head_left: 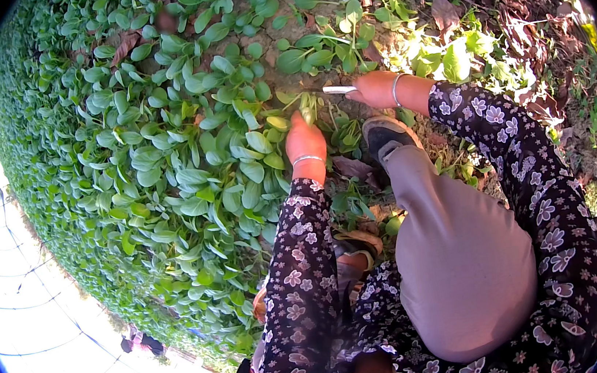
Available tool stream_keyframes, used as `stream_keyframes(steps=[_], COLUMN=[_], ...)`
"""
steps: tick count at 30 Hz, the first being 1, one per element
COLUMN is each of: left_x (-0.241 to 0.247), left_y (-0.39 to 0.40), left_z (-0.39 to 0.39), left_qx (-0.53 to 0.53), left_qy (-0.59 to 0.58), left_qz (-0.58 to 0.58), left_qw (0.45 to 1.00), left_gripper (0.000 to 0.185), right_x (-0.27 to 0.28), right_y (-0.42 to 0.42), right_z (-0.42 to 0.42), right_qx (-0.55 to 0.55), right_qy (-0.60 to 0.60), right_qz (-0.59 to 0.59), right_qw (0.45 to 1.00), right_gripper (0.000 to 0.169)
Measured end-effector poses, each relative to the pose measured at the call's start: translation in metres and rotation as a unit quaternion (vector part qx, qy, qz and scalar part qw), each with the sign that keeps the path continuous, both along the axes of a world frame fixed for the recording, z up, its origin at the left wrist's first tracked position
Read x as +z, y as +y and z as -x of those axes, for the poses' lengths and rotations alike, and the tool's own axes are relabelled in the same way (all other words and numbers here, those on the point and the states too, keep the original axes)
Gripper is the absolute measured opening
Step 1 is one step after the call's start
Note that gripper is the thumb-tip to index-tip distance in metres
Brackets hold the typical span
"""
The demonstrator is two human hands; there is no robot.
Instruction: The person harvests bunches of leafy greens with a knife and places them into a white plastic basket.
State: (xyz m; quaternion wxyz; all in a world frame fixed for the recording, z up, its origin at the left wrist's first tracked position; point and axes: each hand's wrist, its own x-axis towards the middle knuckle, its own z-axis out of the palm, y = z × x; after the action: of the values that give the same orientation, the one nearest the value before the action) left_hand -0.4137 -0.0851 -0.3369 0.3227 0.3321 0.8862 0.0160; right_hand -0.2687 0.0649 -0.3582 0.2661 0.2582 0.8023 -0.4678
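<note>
My left hand is closed around the stems of a small bunch of leafy green plants, low over the soil at the edge of the dense leafy bed. Just to its right, my right hand grips a tool with a white handle that points toward the bunch. The tool's far end is thin and hard to make out against the soil. Loose-standing seedlings grow in the bare soil beyond both hands.
My shoe stands on the ground close below my right hand, with my bent knee behind it. Dry brown leaves cover the ground at upper right. A distant person is at lower left, by the bed's far edge.
</note>
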Motion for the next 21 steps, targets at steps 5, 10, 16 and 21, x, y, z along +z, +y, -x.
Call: stream_keyframes(steps=[5,10,16,21], left_x=[-0.002,0.013,0.068,0.094], left_y=[-0.005,-0.01,-0.005,-0.014], left_z=[0.001,-0.007,-0.03,-0.043], left_qx=[0.003,0.006,0.121,0.345], left_qy=[0.02,0.008,-0.12,-0.396], left_qz=[-0.014,-0.041,-0.213,-0.268], left_qw=[1.0,0.999,0.962,0.808], left_gripper=[0.029,0.037,0.031,0.021], right_x=[0.011,0.007,0.001,0.065], right_y=[-0.002,-0.007,-0.015,-0.026], right_z=[0.012,0.006,-0.012,-0.01], right_qx=[-0.006,-0.027,-0.228,-0.387], right_qy=[-0.044,-0.043,0.151,0.209], right_qz=[0.007,0.042,0.095,0.465], right_qw=[0.999,0.998,0.957,0.768], right_gripper=[0.048,0.046,0.036,0.028])
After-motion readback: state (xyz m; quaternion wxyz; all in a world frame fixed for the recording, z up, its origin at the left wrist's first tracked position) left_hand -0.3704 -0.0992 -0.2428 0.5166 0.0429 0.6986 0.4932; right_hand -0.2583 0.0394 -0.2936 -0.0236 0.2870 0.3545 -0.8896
